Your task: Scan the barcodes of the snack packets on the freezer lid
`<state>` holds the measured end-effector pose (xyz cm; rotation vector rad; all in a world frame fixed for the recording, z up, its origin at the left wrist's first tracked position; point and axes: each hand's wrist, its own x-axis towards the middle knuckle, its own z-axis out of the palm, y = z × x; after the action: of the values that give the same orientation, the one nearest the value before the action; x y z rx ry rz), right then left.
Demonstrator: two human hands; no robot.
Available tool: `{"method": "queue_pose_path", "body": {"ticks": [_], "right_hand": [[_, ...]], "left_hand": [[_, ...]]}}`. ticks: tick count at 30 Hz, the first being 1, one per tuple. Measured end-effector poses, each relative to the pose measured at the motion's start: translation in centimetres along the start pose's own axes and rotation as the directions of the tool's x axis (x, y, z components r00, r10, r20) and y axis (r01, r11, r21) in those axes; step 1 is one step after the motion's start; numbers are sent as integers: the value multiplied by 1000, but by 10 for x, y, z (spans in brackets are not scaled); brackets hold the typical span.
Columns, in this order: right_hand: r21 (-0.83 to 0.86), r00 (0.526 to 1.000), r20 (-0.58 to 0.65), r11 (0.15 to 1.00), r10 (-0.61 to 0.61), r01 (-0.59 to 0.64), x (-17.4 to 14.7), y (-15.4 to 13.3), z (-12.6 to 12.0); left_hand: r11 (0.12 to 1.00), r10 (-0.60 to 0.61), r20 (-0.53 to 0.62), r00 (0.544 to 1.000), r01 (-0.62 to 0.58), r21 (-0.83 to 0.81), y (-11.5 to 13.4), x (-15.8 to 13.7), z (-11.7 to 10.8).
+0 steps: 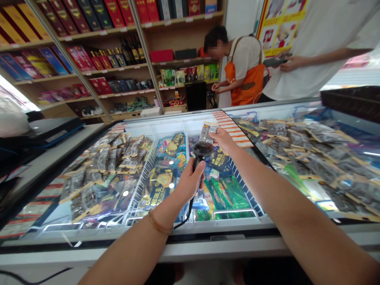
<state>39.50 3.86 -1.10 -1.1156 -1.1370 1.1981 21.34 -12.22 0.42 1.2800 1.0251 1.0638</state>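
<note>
My left hand (190,180) is wrapped round the handle of a black barcode scanner (203,149), whose cable runs down past the wrist. The scanner's head points away from me, toward a small clear packet (207,132) with dark contents. That packet is pinched in the fingers of my right hand (221,138), just beyond the scanner. Both hands are above the glass top of a chest freezer. Similar packets (113,152) lie in a heap on the glass at the left, and another pile (314,146) spreads out at the right.
Inside the freezer, wire baskets (145,170) hold bagged frozen goods (228,192). Shelves (115,69) of boxes and bottles stand behind. A person in an orange apron (246,85) bends beyond the freezer, beside another person in white (314,51). A dark tray (353,103) sits at right.
</note>
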Motion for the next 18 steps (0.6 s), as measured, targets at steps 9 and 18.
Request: {"method": "queue_pose_path", "body": {"ticks": [9, 18], "right_hand": [[-43, 996, -83, 999, -35, 32, 7, 8, 3], [-60, 997, 19, 996, 73, -72, 8, -33, 101]], "left_hand": [[997, 31, -166, 986, -42, -59, 17, 2, -15], [988, 108, -370, 923, -140, -60, 77, -23, -83]]}}
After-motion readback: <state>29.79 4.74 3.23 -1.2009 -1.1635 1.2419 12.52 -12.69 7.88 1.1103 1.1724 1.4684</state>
